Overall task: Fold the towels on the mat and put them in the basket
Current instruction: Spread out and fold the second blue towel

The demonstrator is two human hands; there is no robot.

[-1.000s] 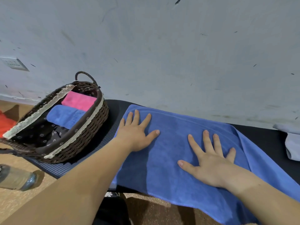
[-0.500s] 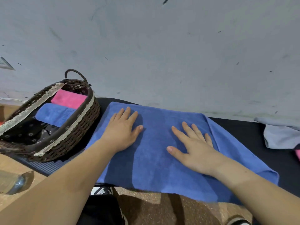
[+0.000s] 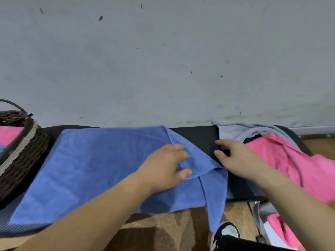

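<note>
A blue towel (image 3: pixel 101 160) lies spread on the black mat (image 3: pixel 195 136), its near edge hanging over the mat's front. My left hand (image 3: pixel 166 167) sits on the towel's right end, fingers and thumb curled, pinching a raised fold of the cloth. Just to the right, my right hand (image 3: pixel 237 158) hovers over the mat by the towel's right corner, fingers loosely curled with nothing between them. The brown wicker basket (image 3: pixel 23 153) stands at the left edge, with a folded pink towel (image 3: pixel 9 134) inside.
A crumpled pink towel (image 3: pixel 293 160) and a grey towel (image 3: pixel 237 130) lie heaped on the mat's right end. The grey wall (image 3: pixel 163 60) rises directly behind the mat. A shoe (image 3: pixel 228 230) and brown floor show below the towel's hanging corner.
Both hands left their flat press on the towel's middle and moved to its right end. My left hand now pinches the cloth. The view swung right, showing the pink and grey towels.
</note>
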